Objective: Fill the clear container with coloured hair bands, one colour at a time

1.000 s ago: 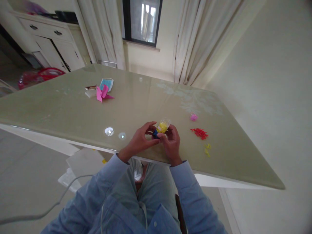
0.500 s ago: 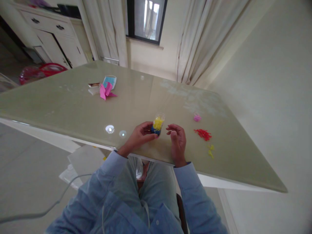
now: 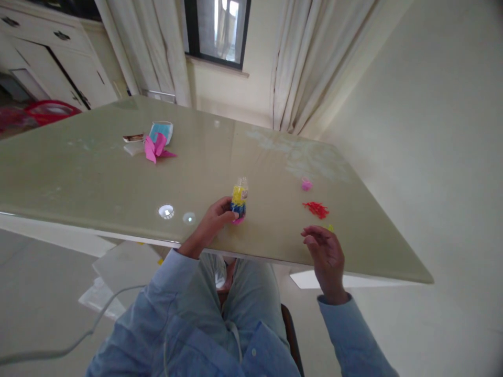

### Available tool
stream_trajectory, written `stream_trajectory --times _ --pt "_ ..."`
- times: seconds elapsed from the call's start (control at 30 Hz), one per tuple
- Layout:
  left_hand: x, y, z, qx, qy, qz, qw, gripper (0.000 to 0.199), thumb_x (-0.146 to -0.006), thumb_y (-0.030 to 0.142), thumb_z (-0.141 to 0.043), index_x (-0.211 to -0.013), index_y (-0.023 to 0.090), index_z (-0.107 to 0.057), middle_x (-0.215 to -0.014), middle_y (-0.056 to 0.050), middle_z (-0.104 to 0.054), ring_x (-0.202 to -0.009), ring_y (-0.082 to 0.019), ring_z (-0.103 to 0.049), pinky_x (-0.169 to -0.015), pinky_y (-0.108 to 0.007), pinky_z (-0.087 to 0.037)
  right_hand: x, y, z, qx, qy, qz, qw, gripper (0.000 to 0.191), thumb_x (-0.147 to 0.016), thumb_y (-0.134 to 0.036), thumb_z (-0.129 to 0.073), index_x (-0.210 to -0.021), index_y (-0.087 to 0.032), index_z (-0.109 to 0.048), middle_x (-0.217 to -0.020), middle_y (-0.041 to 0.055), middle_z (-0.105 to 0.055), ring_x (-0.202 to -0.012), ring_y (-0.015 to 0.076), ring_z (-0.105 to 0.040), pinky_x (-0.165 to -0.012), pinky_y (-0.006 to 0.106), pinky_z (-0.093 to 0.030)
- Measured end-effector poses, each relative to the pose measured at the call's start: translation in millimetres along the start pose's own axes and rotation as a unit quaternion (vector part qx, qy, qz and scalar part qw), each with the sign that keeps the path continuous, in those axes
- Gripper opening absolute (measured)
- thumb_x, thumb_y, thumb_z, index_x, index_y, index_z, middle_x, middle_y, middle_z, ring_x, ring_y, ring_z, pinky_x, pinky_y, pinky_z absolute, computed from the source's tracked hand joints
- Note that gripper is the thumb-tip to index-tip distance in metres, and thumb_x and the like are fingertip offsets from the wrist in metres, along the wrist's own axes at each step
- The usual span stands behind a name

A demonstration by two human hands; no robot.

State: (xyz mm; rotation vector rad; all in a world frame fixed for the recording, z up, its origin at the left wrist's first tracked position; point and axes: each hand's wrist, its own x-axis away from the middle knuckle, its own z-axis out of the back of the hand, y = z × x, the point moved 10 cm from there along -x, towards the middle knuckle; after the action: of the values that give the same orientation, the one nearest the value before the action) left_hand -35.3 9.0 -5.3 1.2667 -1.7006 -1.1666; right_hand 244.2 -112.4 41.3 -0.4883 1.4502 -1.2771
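Observation:
My left hand is wrapped round a small clear container near the table's front edge. Yellow pieces show in its upper part, blue ones below, and something pink at its bottom. Off to the right, my right hand has bent fingers with a gap between thumb and fingertips, and nothing shows in it. Just beyond its fingers lies a yellow bit, mostly hidden by the hand. Farther back are a pile of red pieces and a small pink bundle.
On the glossy table, at the back left, lie a blue face mask, a bright pink folded paper and a small card. Curtains and a window stand behind the table. A cable runs at lower left.
My right hand has moved right, away from the container, to beside the yellow pieces, partly covering them. My left hand still holds the container, now more upright. The whole view has shifted.

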Motion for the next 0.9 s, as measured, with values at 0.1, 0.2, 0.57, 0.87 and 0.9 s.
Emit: stream_trajectory --times 0.1,0.2,0.57,0.87,0.9 --pt "3 1 3.9 0.012 0.023 -0.005 1.000 0.036 -0.060 0.029 -0.083 -0.092 0.015 -0.072 -0.087 -0.006 -0.077 -0.078 -0.018 -0.069 -0.073 -0.028 -0.052 -12 -2 38 0.093 0.004 0.001 0.996 0.027 -0.089 -0.039 -0.070 -0.111 -0.024 -0.066 -0.107 0.0093 -0.070 -0.094 0.0214 -0.070 -0.081 0.038 -0.059" --pt "6 2 7.9 0.025 0.047 -0.006 0.999 0.038 -0.062 0.033 -0.084 -0.093 0.014 -0.074 -0.092 -0.008 -0.078 -0.083 -0.020 -0.071 -0.076 -0.030 -0.054 -29 3 74 0.196 -0.007 0.000 0.981 0.034 -0.086 -0.045 -0.070 -0.113 -0.024 -0.065 -0.113 0.0114 -0.068 -0.099 0.0240 -0.068 -0.078 0.040 -0.060" --pt "8 1 12.0 0.007 0.074 0.004 0.997 0.037 -0.061 0.031 -0.088 -0.093 0.017 -0.075 -0.093 -0.007 -0.078 -0.083 -0.018 -0.071 -0.077 -0.026 -0.057 -57 79 109 0.384 -0.229 -0.073 0.892 0.069 -0.070 -0.047 -0.082 -0.129 -0.016 -0.066 -0.115 0.0167 -0.069 -0.089 0.0265 -0.067 -0.072 0.039 -0.057" --pt "7 -2 13.4 0.027 0.082 0.016 0.996 0.034 -0.059 0.027 -0.089 -0.090 0.017 -0.077 -0.092 -0.005 -0.079 -0.085 -0.017 -0.071 -0.078 -0.022 -0.058 -76 74 70 0.401 -0.323 0.006 0.857 0.048 -0.073 -0.036 -0.084 -0.117 -0.022 -0.075 -0.114 0.0124 -0.071 -0.107 0.0281 -0.065 -0.099 0.044 -0.050" --pt "8 -2 13.7 0.028 0.082 0.017 0.996 0.033 -0.060 0.027 -0.089 -0.090 0.018 -0.077 -0.093 -0.005 -0.079 -0.086 -0.017 -0.072 -0.078 -0.022 -0.058 -76 74 68 0.401 -0.327 0.009 0.856 0.046 -0.073 -0.033 -0.084 -0.116 -0.022 -0.075 -0.114 0.0130 -0.071 -0.109 0.0284 -0.065 -0.100 0.044 -0.050"
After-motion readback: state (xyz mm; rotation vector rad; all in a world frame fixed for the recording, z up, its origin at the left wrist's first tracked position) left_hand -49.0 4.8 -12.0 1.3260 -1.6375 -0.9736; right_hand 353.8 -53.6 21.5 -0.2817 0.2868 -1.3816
